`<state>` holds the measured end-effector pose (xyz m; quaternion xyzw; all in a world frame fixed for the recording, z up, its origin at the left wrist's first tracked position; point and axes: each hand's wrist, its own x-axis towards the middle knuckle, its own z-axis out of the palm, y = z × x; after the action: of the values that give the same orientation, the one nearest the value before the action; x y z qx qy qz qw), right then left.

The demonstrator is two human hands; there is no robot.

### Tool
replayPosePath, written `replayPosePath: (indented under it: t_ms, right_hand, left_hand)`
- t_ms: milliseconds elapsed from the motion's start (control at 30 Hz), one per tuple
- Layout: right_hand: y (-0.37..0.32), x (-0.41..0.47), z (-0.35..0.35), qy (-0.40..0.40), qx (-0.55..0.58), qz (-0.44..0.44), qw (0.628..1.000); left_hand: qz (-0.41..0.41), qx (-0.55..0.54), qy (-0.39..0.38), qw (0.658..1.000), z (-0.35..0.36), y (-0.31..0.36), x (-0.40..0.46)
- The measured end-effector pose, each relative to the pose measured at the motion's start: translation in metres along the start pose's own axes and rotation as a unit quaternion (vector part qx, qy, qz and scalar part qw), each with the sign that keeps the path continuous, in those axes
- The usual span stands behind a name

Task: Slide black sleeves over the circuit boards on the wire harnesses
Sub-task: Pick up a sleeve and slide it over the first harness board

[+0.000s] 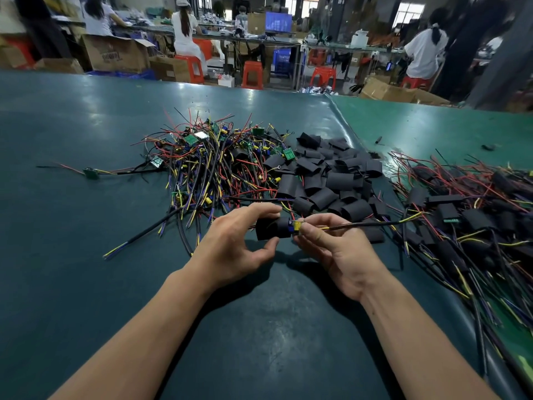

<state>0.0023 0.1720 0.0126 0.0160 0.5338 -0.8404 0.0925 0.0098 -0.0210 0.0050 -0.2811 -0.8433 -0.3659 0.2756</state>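
Observation:
My left hand [236,243] pinches a black sleeve [271,228] between thumb and fingers, just above the green table [86,255]. My right hand [334,246] pinches the circuit board [297,226] of a wire harness at the sleeve's right mouth; yellow and blue parts show there, and the rest of the board is hidden inside the sleeve. The harness cable [375,224] trails right from my fingers. A heap of bare harnesses with green boards [213,166] lies beyond my hands.
A pile of loose black sleeves [331,180] sits right of the bare harnesses. Sleeved harnesses [467,215] are heaped at the right on a lighter green mat. One stray harness [92,172] lies far left. People work at benches behind the table.

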Motion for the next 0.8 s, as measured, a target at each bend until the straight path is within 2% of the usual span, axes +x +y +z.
replayPosePath:
  t_ms: [133, 300, 433, 633, 800]
  right_hand:
    - [0.003, 0.0, 0.003, 0.029, -0.039, -0.036, 0.998]
    - [0.007, -0.001, 0.009, 0.024, -0.075, -0.052, 0.996]
    - [0.008, -0.001, 0.01, 0.025, -0.045, -0.054, 0.997]
    - [0.009, -0.004, 0.013, 0.077, -0.107, -0.076, 0.988]
    - [0.012, -0.005, 0.017, 0.125, -0.154, -0.142, 0.97]
  left_hand:
    - [0.007, -0.005, -0.002, 1.0, 0.001, 0.001, 0.0]
    - [0.026, 0.0, 0.002, 1.0, 0.002, 0.002, 0.001]
    - [0.042, 0.009, 0.001, 0.999, 0.002, 0.003, 0.001]
    - [0.061, 0.035, 0.018, 0.997, 0.005, 0.005, 0.001]
    - [0.042, 0.053, 0.014, 0.998, 0.007, 0.006, 0.001]
